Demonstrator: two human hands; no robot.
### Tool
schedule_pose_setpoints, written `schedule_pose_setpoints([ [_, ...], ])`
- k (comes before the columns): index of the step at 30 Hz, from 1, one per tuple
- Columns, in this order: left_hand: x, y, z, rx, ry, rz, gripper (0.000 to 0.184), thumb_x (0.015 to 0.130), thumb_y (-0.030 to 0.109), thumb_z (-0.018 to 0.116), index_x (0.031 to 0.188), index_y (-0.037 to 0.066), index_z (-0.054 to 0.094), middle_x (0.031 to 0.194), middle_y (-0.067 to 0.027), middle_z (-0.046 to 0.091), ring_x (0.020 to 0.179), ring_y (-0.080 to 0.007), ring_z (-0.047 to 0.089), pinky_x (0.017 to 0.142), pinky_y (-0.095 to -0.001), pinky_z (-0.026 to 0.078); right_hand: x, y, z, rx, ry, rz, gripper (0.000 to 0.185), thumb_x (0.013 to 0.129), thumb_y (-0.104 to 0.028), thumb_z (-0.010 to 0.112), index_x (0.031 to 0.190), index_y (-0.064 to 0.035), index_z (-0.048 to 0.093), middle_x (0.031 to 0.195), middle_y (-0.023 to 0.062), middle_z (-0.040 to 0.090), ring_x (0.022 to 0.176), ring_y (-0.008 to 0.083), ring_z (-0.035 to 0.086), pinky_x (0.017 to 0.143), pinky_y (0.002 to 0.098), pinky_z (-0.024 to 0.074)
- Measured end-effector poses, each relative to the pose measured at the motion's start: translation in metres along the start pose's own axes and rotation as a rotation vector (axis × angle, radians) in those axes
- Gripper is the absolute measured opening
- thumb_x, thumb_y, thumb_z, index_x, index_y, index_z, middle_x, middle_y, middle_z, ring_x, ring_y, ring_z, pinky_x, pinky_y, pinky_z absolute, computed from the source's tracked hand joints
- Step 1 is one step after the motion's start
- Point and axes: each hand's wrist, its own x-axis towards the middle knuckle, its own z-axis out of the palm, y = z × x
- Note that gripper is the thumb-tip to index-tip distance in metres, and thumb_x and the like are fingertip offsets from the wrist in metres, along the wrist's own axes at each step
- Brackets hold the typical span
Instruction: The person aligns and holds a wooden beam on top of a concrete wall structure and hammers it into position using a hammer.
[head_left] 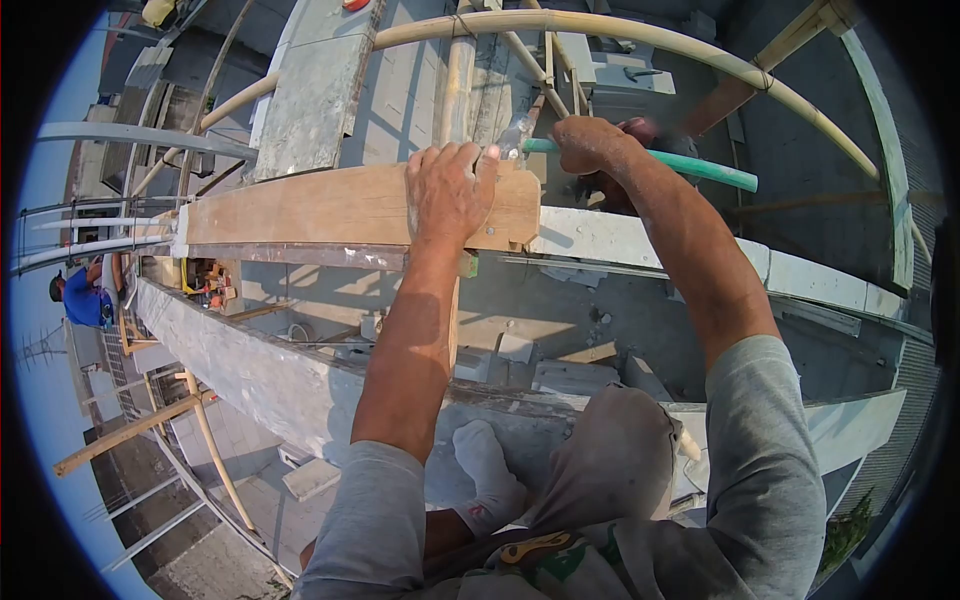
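My left hand [450,195] grips a wooden board [300,210], its fingers bent over the far edge near the right end. The board stands on edge along the top of a wall, with a darker timber strip [330,255] below its near side. My right hand [592,146] is closed around the green handle of a hammer [705,170], just beyond the board's right end. The hammer's grey head [515,135] is blurred, close to the board's far corner. Behind my right hand is a dark and reddish shape that I cannot make out.
A pale wall top [640,240] runs right from the board. Nearer me is another concrete beam [260,350], with a drop and block rubble between. Bamboo poles [600,28] cross at the back. A person in blue [85,295] is at far left.
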Motion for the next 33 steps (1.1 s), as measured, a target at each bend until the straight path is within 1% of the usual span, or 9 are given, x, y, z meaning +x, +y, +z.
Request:
schedule_pose_setpoints([
  [8, -0.001, -0.001, -0.001, 0.005, -0.024, -0.020, 0.041, 0.098, 0.040, 0.047, 0.096, 0.006, 0.069, 0.092, -0.0120, 0.066, 0.092, -0.0300, 0.057, 0.096, -0.0449, 0.035, 0.024, 0.028, -0.020, 0.138, 0.101, 0.282, 0.028, 0.072, -0.002, 0.061, 0.099, 0.0005, 0.070, 0.088, 0.0207, 0.071, 0.084, 0.0340, 0.071, 0.075, 0.0441, 0.0566],
  [11, 0.004, -0.001, 0.000, -0.032, 0.006, -0.009, 0.041, 0.098, 0.039, 0.047, 0.098, 0.005, 0.069, 0.091, -0.0124, 0.066, 0.092, -0.0302, 0.056, 0.095, -0.0448, 0.036, 0.039, 0.009, 0.024, -0.309, -0.134, -0.004, 0.026, 0.072, -0.003, 0.064, 0.097, -0.0004, 0.072, 0.090, 0.0201, 0.071, 0.085, 0.0333, 0.071, 0.075, 0.0428, 0.0569],
  [14, 0.001, 0.000, 0.000, -0.045, -0.006, -0.010, 0.041, 0.099, 0.038, 0.046, 0.097, 0.004, 0.069, 0.091, -0.0126, 0.065, 0.091, -0.0305, 0.056, 0.096, -0.0446, 0.036, 0.021, -0.004, -0.005, -0.090, -0.134, -0.042, 0.027, 0.073, -0.003, 0.064, 0.099, -0.0014, 0.072, 0.092, 0.0193, 0.072, 0.087, 0.0330, 0.071, 0.077, 0.0420, 0.0567],
  [20, 0.001, 0.003, -0.004, -0.020, -0.031, -0.019, 0.036, 0.097, 0.035, 0.049, 0.092, 0.006, 0.070, 0.089, -0.0109, 0.066, 0.092, -0.0292, 0.058, 0.097, -0.0445, 0.036, 0.018, 0.000, -0.002, -0.079, -0.116, -0.068, 0.028, 0.073, -0.003, 0.064, 0.100, -0.0019, 0.072, 0.098, 0.0179, 0.072, 0.090, 0.0337, 0.071, 0.078, 0.0435, 0.0558],
  [23, 0.001, 0.002, -0.005, -0.023, -0.017, -0.013, 0.036, 0.098, 0.035, 0.048, 0.090, 0.006, 0.070, 0.086, -0.0108, 0.065, 0.091, -0.0293, 0.058, 0.097, -0.0447, 0.036, 0.023, 0.001, -0.003, -0.116, -0.156, -0.016, 0.036, 0.077, -0.007, 0.059, 0.111, -0.0099, 0.072, 0.104, 0.0168, 0.071, 0.095, 0.0310, 0.070, 0.082, 0.0419, 0.0556],
  [26, -0.001, 0.001, -0.003, -0.027, 0.002, -0.010, 0.037, 0.098, 0.035, 0.048, 0.090, 0.006, 0.070, 0.085, -0.0106, 0.064, 0.091, -0.0293, 0.057, 0.097, -0.0449, 0.036, 0.034, 0.023, 0.000, -0.075, -0.011, 0.007, 0.027, 0.072, -0.007, 0.065, 0.098, -0.0026, 0.073, 0.095, 0.0190, 0.072, 0.089, 0.0345, 0.070, 0.077, 0.0439, 0.0550],
  [29, 0.000, 0.002, -0.002, -0.044, -0.007, -0.018, 0.039, 0.098, 0.036, 0.047, 0.093, 0.005, 0.070, 0.088, -0.0117, 0.065, 0.091, -0.0299, 0.057, 0.098, -0.0450, 0.035, 0.044, 0.050, -0.012, 0.038, 0.165, 0.126, 0.025, 0.073, -0.011, 0.067, 0.096, -0.0028, 0.073, 0.092, 0.0194, 0.072, 0.088, 0.0350, 0.070, 0.077, 0.0445, 0.0545],
  [32, -0.001, -0.001, -0.003, -0.046, -0.031, -0.036, 0.044, 0.099, 0.039, 0.045, 0.099, 0.002, 0.069, 0.092, -0.0141, 0.065, 0.093, -0.0312, 0.056, 0.098, -0.0449, 0.035, 0.058, 0.061, -0.006, 0.171, 0.146, 0.273, 0.025, 0.073, -0.014, 0.068, 0.094, -0.0023, 0.073, 0.090, 0.0200, 0.072, 0.086, 0.0355, 0.070, 0.075, 0.0447, 0.0545],
  [33, -0.001, -0.002, -0.004, -0.041, -0.038, -0.037, 0.044, 0.099, 0.039, 0.046, 0.099, 0.002, 0.069, 0.092, -0.0143, 0.065, 0.092, -0.0313, 0.056, 0.098, -0.0448, 0.035, 0.050, 0.046, 0.001, 0.054, 0.099, 0.171, 0.025, 0.073, -0.014, 0.067, 0.094, -0.0017, 0.073, 0.089, 0.0200, 0.072, 0.085, 0.0351, 0.071, 0.074, 0.0445, 0.0547],
])
